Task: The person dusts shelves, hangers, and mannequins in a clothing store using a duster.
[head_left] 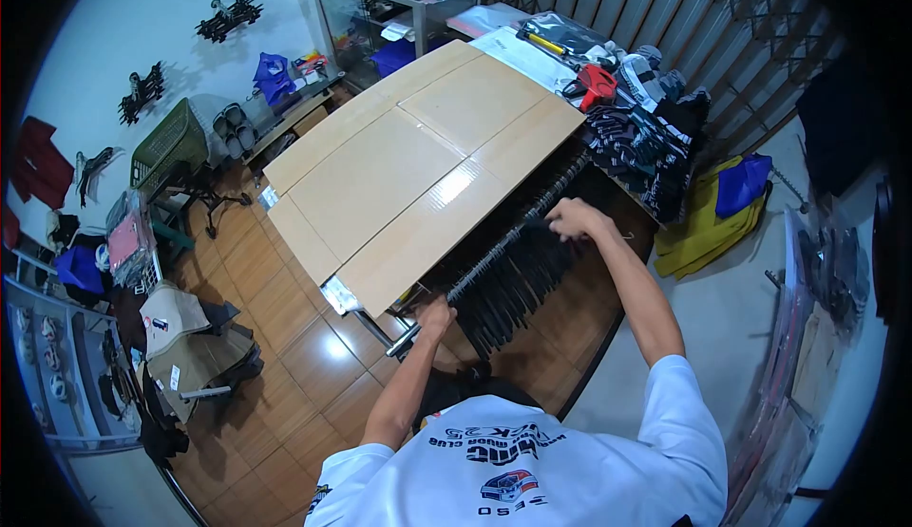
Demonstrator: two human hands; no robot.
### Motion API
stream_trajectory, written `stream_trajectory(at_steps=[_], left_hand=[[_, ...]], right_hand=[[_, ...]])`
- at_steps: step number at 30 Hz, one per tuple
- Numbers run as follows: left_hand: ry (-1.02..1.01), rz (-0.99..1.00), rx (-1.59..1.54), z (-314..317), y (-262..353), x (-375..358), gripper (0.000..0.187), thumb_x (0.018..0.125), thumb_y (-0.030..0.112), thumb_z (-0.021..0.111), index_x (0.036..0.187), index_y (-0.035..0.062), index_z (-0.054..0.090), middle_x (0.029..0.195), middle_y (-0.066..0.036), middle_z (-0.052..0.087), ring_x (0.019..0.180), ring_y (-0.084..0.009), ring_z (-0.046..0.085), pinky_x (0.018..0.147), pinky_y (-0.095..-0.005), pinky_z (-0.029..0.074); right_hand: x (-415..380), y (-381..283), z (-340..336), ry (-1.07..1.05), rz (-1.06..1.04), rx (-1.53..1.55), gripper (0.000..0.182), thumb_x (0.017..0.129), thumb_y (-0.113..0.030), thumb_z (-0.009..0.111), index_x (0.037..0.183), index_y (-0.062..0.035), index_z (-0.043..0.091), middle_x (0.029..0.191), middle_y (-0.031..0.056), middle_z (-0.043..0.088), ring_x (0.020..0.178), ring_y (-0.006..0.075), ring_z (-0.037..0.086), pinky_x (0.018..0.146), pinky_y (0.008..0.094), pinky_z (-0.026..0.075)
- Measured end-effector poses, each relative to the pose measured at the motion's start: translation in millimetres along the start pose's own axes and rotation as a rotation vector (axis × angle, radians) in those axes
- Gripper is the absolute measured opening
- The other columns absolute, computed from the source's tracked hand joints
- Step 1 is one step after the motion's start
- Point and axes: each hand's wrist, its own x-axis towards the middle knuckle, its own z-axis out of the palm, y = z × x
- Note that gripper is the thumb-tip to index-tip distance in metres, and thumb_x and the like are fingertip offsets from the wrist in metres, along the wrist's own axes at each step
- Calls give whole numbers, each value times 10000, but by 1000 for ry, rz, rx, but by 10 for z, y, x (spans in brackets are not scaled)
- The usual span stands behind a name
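A metal rail (518, 233) runs under the edge of a large cardboard sheet (370, 180). Tightly packed dark garments (503, 304) hang from it on hangers. At the near end of the row, my left hand (437, 317) is closed beside the rail, against the first hangers; what its fingers hold is hidden. Farther along, my right hand (578, 219) has its fingers curled and pinched just by the rail, above the dark clothes. Anything between those fingertips is too small to make out.
Folded clothes (646, 138) and a red-and-black tool (597, 85) lie beyond the cardboard. Yellow garments (712, 218) hang on the right wall. A green basket (171, 147) stands at left, with a clothes rack holding beige garments (190, 337) nearer. Tiled floor (313, 375) lies between.
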Motion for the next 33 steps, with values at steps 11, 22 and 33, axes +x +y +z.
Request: stream_trajectory(at_steps=[11,22,33], left_hand=[[93,33,-44,112,-42,41,483,732,263,698,1170,72,621,1177,-216,645,1129,-401,606,959,-481,503],[85,12,17,137,-46,45,471,735,270,702,1158,77,627,1166,-208,650,1133,-377,610,946,-458,510],[40,12,17,31,2,42,454,752,256,643,1146,33,620,1098,-221,674,1052,-382,644,908,-472,521]], right_hand=[[530,732,-206,368,0,-182,431,836,-126,586,1261,-112,658,725,87,699,516,157,600,439,296,482],[515,651,-263,499,216,-156,344,833,-104,555,1141,-10,675,1096,269,671,1092,392,639,907,479,529],[-490,519,14,47,-120,78,396,908,-181,586,1292,-98,633,791,72,712,504,114,571,439,266,465]])
